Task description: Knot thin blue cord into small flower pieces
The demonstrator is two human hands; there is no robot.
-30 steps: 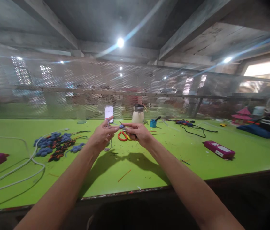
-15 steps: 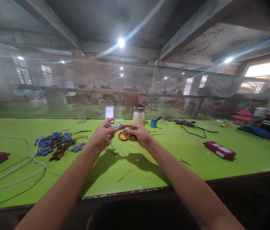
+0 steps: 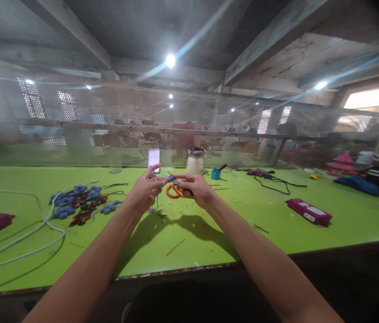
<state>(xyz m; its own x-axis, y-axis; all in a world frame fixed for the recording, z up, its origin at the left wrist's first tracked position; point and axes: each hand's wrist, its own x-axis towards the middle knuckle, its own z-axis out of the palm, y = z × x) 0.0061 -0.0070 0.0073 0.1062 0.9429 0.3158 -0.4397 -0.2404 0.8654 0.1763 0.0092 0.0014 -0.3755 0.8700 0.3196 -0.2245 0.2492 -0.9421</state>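
Both hands (image 3: 144, 190) (image 3: 198, 188) (half closed) pinch a small purple yarn piece (image 3: 171, 178); a strand (image 3: 157, 203) dangles below.

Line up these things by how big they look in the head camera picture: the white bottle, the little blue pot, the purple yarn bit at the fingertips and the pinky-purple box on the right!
Largest to smallest:
1. Pinky-purple box
2. White bottle
3. Little blue pot
4. Purple yarn bit
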